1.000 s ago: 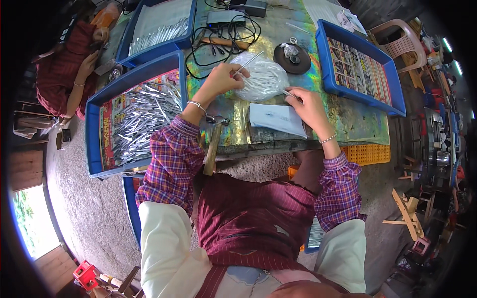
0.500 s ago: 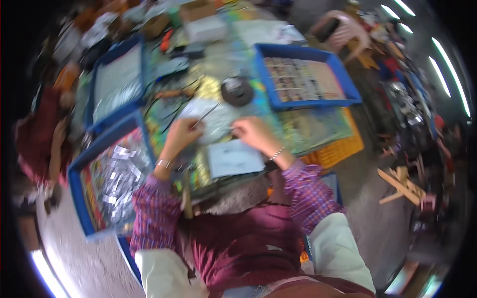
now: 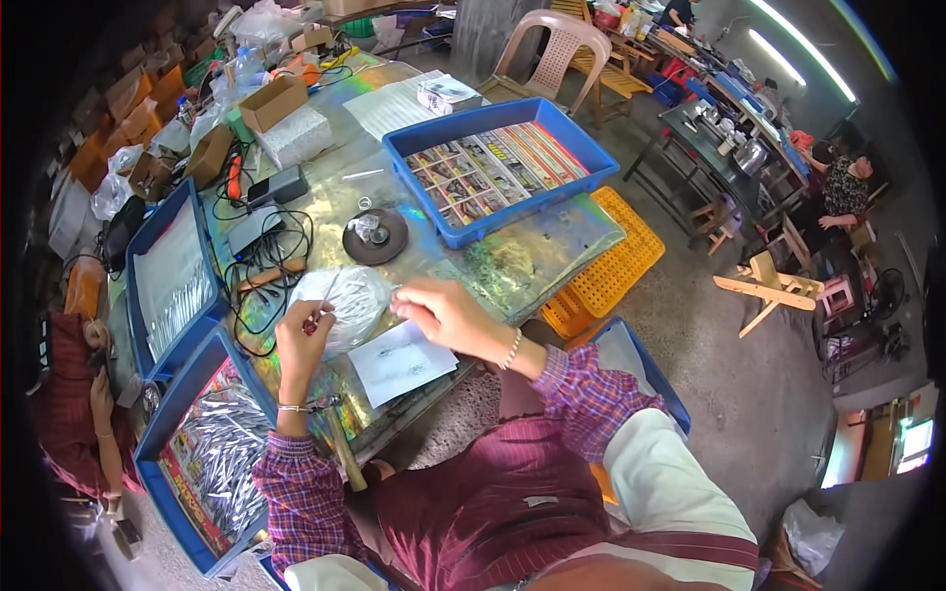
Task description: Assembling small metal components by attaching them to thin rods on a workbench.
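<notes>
My left hand (image 3: 305,330) is closed in a pinch at the near-left side of a clear plastic bag (image 3: 347,300) full of pale pieces. A thin rod, plainer in the earlier picture, is in its fingertips, mostly hidden now. On the bag's right side, my right hand (image 3: 443,313) has thumb and forefinger pressed together; what they hold is too small to make out. Just below the bag lies a white sheet of paper (image 3: 402,362). Beyond it stands a dark round disc (image 3: 375,238) with something shiny on top.
A blue tray (image 3: 148,461) of shiny metal strips stands at left, another blue tray (image 3: 138,345) behind it. A paper-lined blue tray (image 3: 458,236) is at far right. A wooden-handled hammer (image 3: 345,451) lies at the near edge. Left, a co-worker's hand (image 3: 101,399) shows.
The view has swung, so the table and trays sit differently in the picture. Both hands stay pinched around the bag; the left hand's rod shows less than before.
</notes>
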{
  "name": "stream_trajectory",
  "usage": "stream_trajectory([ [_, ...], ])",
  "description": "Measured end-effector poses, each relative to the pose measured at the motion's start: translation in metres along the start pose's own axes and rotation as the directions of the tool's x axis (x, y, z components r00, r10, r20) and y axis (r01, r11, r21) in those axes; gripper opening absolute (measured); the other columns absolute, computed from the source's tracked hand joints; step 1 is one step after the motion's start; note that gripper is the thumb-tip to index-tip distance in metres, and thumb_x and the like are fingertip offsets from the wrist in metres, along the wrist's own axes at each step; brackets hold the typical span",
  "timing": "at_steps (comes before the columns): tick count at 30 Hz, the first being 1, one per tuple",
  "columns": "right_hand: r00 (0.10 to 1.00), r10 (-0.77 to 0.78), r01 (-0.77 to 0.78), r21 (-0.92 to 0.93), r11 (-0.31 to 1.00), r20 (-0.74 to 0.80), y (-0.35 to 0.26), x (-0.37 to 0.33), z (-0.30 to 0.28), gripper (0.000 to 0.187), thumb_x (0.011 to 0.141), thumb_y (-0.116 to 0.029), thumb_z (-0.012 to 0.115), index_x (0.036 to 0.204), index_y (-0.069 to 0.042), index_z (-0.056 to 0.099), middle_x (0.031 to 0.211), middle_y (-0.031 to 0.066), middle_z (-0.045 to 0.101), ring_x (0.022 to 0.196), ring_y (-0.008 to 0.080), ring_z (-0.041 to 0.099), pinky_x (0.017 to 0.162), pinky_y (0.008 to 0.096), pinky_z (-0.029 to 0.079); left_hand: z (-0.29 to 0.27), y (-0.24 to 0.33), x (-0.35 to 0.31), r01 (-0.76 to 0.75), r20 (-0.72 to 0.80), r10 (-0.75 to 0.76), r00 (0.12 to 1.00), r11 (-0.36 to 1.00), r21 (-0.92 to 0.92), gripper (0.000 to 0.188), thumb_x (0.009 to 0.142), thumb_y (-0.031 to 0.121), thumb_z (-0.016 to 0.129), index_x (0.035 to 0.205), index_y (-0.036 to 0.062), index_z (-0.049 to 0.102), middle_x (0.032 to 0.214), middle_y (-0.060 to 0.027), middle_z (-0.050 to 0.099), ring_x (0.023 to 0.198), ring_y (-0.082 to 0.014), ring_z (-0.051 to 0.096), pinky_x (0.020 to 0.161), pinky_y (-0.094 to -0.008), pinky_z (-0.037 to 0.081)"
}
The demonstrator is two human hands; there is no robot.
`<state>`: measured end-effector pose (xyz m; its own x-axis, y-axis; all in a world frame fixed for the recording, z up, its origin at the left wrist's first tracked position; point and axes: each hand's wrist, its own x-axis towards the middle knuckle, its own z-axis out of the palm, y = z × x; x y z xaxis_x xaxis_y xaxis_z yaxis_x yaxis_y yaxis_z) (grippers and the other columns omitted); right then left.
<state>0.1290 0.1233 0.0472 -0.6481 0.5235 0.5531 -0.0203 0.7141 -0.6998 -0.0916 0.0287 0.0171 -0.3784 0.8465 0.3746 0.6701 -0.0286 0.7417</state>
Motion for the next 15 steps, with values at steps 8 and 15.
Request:
stream_trajectory([
  [8,0.956,0.025,0.029,-0.178,0.984,0.293,-0.027,-0.071,-0.011,0.026,0.071,-0.017,0.067,0.090,-0.004,0.056,0.090,0.0078,0.052,0.075,0.0253,0.057,0.063,0.0342,0.046,-0.002,-0.006,0.004,0.139,-0.006,-0.143,0.990,0.968,-0.208,0.007,0.073,0.003,0.063,0.080,0.0021,0.061,0.064,0.0051,0.048,0.053,-0.0023,0.032,0.047,-0.0194,0.025],
  [15,0.975,-0.032,0.099,-0.301,0.949,0.221,-0.007,-0.084,-0.005,0.019,0.067,-0.013,0.065,0.079,-0.005,0.053,0.083,0.0070,0.048,0.074,0.0251,0.056,0.063,0.0365,0.047,-0.002,0.015,-0.007,0.244,0.010,-0.255,0.967,0.913,-0.328,0.006,0.078,0.005,0.061,0.083,0.0034,0.061,0.058,0.0080,0.043,0.047,0.0001,0.030,0.043,-0.0174,0.021],
])
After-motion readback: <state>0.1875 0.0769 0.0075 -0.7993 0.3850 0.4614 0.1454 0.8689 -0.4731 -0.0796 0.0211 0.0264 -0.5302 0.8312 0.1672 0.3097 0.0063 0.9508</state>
